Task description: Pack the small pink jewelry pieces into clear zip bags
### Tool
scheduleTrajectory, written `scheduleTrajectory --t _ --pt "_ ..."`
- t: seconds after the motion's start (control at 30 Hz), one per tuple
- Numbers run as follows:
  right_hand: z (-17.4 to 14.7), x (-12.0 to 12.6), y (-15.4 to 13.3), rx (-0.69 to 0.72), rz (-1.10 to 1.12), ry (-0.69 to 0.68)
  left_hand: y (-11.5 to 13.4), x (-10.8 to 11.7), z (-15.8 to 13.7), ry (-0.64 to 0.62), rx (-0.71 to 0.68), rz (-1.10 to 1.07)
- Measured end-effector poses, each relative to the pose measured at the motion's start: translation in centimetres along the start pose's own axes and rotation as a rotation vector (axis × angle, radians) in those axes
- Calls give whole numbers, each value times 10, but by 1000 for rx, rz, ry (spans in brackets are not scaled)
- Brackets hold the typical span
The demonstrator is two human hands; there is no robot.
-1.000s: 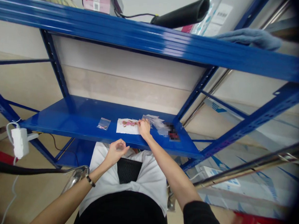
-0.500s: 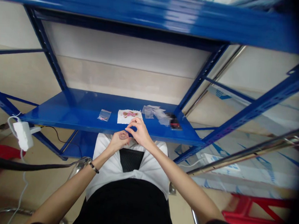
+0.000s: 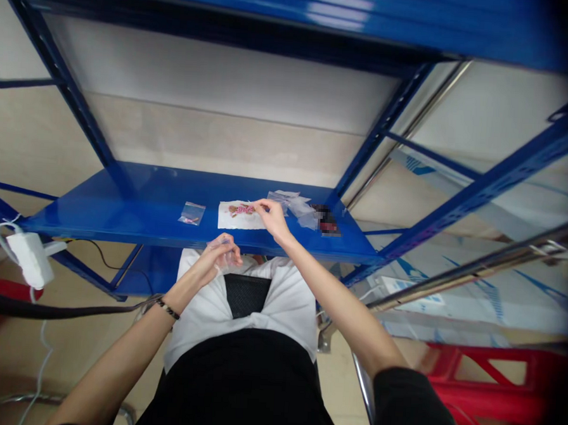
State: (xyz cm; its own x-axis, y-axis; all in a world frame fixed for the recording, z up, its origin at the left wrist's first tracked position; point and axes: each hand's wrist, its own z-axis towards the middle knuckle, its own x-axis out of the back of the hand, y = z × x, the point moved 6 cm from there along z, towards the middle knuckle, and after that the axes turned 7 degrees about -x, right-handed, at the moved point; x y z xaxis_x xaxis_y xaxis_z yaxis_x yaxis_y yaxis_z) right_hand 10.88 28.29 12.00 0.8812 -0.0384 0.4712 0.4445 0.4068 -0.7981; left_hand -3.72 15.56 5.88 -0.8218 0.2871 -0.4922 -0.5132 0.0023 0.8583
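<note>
Two hands are working at different heights in front of a blue shelf [image 3: 136,214]. The left hand [image 3: 217,260] is hovering over the lap, just below the shelf's front edge, its fingers pinching a small clear bag [image 3: 220,244] whose contents are too small to make out. The right hand [image 3: 273,215] is stretching forward onto the shelf, its fingertips closing on small pink pieces [image 3: 243,209] that are lying on a white sheet of paper [image 3: 233,219]; whether it is actually gripping one is hard to tell. Half a second ago both hands were meeting at the shelf edge, the right one touching the bag in the left; since then the right hand has been moving back out to the sheet, as it was a second ago, while the left hand has been keeping its hold on the bag.

Just right of that hand a loose pile of empty clear bags [image 3: 294,203] is lying on the shelf, and one more filled little bag [image 3: 191,213] is sitting apart, to the left of the sheet. Lower left, a white plug adapter [image 3: 27,259] is hanging off a cable, and the view has been tilting slightly downward, cutting off the upper shelf.
</note>
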Motion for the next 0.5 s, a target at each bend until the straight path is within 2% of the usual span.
scheduleTrajectory --t 0.1,0.2,0.33,0.5 --pt "23 2 28 -114 -186 24 2 -10 -8 -46 -9 1" --pt "39 0 45 -140 -321 13 1 -15 -9 -78 -11 36" --pt "51 -2 52 -129 -458 18 -3 -8 3 -39 -40 99" --pt "54 -7 47 -61 -581 6 -1 3 11 16 -93 229"
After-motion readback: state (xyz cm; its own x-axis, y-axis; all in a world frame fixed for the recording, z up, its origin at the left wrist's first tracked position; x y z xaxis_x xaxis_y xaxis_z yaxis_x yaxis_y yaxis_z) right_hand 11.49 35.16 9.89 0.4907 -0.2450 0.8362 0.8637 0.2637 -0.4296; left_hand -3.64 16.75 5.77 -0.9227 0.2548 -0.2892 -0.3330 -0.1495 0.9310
